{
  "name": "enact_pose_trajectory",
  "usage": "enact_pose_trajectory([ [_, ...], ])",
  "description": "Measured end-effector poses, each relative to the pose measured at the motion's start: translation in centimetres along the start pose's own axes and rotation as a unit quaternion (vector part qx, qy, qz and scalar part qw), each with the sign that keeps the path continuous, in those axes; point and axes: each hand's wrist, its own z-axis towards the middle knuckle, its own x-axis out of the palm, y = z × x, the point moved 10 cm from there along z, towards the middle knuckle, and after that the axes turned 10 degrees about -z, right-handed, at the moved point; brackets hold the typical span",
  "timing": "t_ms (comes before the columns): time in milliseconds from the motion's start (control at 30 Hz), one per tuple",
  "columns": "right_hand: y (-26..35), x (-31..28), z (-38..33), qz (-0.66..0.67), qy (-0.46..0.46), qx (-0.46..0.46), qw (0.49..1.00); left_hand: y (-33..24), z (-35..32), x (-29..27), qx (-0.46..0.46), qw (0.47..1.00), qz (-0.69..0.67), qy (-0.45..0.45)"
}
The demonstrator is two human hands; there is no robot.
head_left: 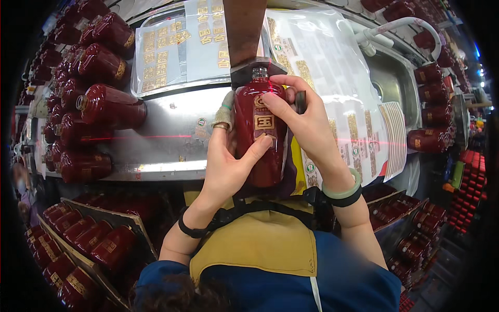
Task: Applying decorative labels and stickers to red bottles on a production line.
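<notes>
A dark red glass bottle (pixel 267 171) with a clear, uncapped neck stands or leans in front of me, its neck at a dark metal bracket on a brown post. Gold emblems run down its front. My left hand (pixel 228 164) wraps the bottle's left side, thumb pressed at the lower edge of a square gold emblem (pixel 264 122). A pale cloth covering (pixel 224 110) sits on a finger of that hand. My right hand (pixel 304 112) grips the upper right side, thumb on the upper emblem. A small dark object (pixel 300 102) shows by its fingers; I cannot make out what it is.
Many red bottles (pixel 112 106) lie or stand at the left, with more in crates (pixel 78 260) below. Gold stickers lie on a tray (pixel 182 86) and on plastic-covered sheets (pixel 322 57). A sink (pixel 390 78) with a white pipe (pixel 400 23) is at the right. The brown post (pixel 244 31) rises centrally.
</notes>
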Motion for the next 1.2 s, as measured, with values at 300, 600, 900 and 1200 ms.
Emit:
enact_pose_trajectory([
  [300,-0.1,0.0,0.0,0.002,0.003,0.005,1.0,0.1,0.0,-0.1,0.001,1.0,-0.007,-0.003],
  [600,-0.1,-0.3,0.0,-0.019,0.003,0.02,1.0,-0.4,0.1,0.1,0.011,1.0,-0.002,0.006],
  [900,-0.8,-1.0,-2.7,-0.03,-0.04,0.003,0.999,-0.3,1.8,-0.6,-0.018,0.998,-0.06,-0.003],
  [1200,-1.3,-0.6,-3.0,-0.037,-0.028,0.014,0.999,-0.1,2.0,-0.6,-0.03,0.998,-0.054,-0.007],
])
